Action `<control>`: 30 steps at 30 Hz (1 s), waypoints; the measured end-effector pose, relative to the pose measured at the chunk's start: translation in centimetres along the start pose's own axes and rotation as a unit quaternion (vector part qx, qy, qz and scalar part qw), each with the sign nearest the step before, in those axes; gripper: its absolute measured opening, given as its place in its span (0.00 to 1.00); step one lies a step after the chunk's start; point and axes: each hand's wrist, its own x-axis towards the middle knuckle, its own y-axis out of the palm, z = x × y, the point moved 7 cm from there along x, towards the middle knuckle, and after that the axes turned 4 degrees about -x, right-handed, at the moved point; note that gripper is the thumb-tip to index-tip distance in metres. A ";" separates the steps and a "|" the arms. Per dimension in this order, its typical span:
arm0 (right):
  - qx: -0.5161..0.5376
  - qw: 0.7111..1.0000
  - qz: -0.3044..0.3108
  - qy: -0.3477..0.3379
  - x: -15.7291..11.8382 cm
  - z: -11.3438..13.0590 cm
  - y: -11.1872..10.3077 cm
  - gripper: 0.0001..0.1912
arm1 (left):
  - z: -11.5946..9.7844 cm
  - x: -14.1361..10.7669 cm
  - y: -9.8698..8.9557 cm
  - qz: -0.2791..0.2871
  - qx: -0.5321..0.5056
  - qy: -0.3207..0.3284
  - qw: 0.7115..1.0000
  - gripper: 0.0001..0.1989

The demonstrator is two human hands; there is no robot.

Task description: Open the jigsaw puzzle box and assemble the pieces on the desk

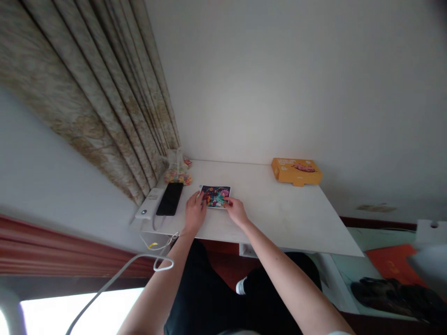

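A small rectangular picture card with bright flowers on a dark ground and a pale border lies at the white table's near side. My left hand grips its left edge, fingers reaching over the printed face. At the opposite edge, my right hand has its fingers closed on the lower right side. Whether the card is a single sheet or a booklet, I cannot tell. Just left of my left hand is a black phone, apart from it.
A white box lies beside the phone, near a clear bag of colourful pieces. An orange box stands at the back right of the white table. A white cable hangs by the left front edge. Curtains border the left.
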 end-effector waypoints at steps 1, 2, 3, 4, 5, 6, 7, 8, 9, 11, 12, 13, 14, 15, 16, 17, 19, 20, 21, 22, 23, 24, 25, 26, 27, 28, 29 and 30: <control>-0.053 0.999 0.005 -0.013 0.4 0.8 0.7 0.15 | 0.0 -0.2 0.3 0.018 0.014 0.010 1.000 0.19; -0.107 0.994 0.013 -0.026 0.6 1.6 1.4 0.15 | 0.1 -0.5 0.6 0.035 0.025 0.019 0.999 0.19; -0.162 0.986 0.023 -0.041 0.8 2.4 2.0 0.16 | 0.1 -0.7 0.9 0.050 0.035 0.026 0.998 0.19; -0.213 0.975 0.033 -0.056 1.0 3.1 2.6 0.17 | 0.2 -0.8 1.1 0.062 0.044 0.030 0.997 0.20; -0.258 0.963 0.042 -0.070 1.0 3.7 3.0 0.18 | 0.2 -0.9 1.4 0.073 0.053 0.031 0.996 0.20; -0.294 0.951 0.048 -0.083 1.0 4.1 3.4 0.19 | 0.3 -1.0 1.6 0.081 0.060 0.029 0.995 0.20; -0.320 0.942 0.051 -0.093 1.0 4.4 3.6 0.19 | 0.3 -1.0 1.7 0.087 0.066 0.024 0.994 0.20; -0.336 0.935 0.053 -0.100 1.0 4.5 3.7 0.20 | 0.4 -1.1 1.9 0.092 0.071 0.020 0.993 0.19; -0.342 0.932 0.054 -0.103 1.0 4.4 3.7 0.20 | 0.4 -1.1 1.9 0.095 0.077 0.016 0.992 0.19; -0.337 0.934 0.055 -0.107 0.9 3.9 3.4 0.20 | 0.2 -1.1 2.0 0.100 0.089 0.018 0.991 0.18; -0.332 0.935 0.060 -0.111 0.8 3.6 3.3 0.20 | 0.1 -1.1 2.0 0.101 0.096 0.022 0.990 0.18; -0.328 0.935 0.066 -0.117 0.8 3.3 3.1 0.20 | 0.0 -1.1 1.9 0.102 0.103 0.025 0.989 0.17; -0.329 0.933 0.074 -0.125 0.6 3.0 3.0 0.20 | -0.1 -1.1 1.9 0.103 0.108 0.028 0.988 0.17; -0.333 0.930 0.082 -0.134 0.5 2.8 2.8 0.20 | -0.2 -1.1 1.9 0.103 0.112 0.028 0.988 0.16; -0.341 0.925 0.089 -0.143 0.3 2.7 2.7 0.20 | -0.2 -1.1 1.9 0.103 0.114 0.027 0.988 0.16; -0.351 0.919 0.095 -0.151 0.2 2.7 2.6 0.20 | -0.3 -1.1 1.8 0.101 0.115 0.024 0.988 0.16; -0.372 0.909 0.097 -0.163 -0.2 2.9 2.5 0.20 | -0.3 -1.0 1.7 0.094 0.115 0.015 0.989 0.17; -0.380 0.905 0.096 -0.168 -0.3 3.1 2.5 0.20 | -0.2 -1.0 1.6 0.089 0.116 0.009 0.989 0.17; -0.386 0.902 0.094 -0.171 -0.4 3.4 2.6 0.21 | -0.2 -1.0 1.5 0.085 0.118 0.003 0.989 0.18; -0.390 0.900 0.090 -0.173 -0.5 3.6 2.6 0.21 | -0.2 -0.9 1.5 0.082 0.123 -0.004 0.989 0.18; -0.393 0.899 0.087 -0.172 -0.5 3.8 2.6 0.21 | -0.2 -0.9 1.4 0.079 0.130 -0.010 0.988 0.18; -0.394 0.899 0.084 -0.171 -0.6 4.0 2.7 0.21 | -0.2 -0.8 1.3 0.078 0.138 -0.015 0.987 0.18; -0.393 0.900 0.081 -0.170 -0.6 4.0 2.7 0.21 | -0.2 -0.8 1.3 0.076 0.146 -0.019 0.986 0.18; -0.391 0.901 0.077 -0.169 -0.6 4.1 2.7 0.21 | -0.2 -0.8 1.2 0.074 0.151 -0.022 0.985 0.19; -0.389 0.903 0.074 -0.167 -0.6 4.0 2.6 0.21 | -0.2 -0.8 1.2 0.070 0.154 -0.026 0.985 0.19; -0.385 0.906 0.070 -0.163 -0.6 3.9 2.5 0.21 | -0.2 -0.9 1.1 0.067 0.154 -0.029 0.985 0.18; -0.381 0.909 0.065 -0.158 -0.7 3.8 2.3 0.21 | -0.2 -1.0 1.0 0.064 0.152 -0.034 0.986 0.18; -0.378 0.911 0.061 -0.153 -0.8 3.6 2.0 0.21 | -0.2 -1.0 1.0 0.060 0.149 -0.038 0.986 0.18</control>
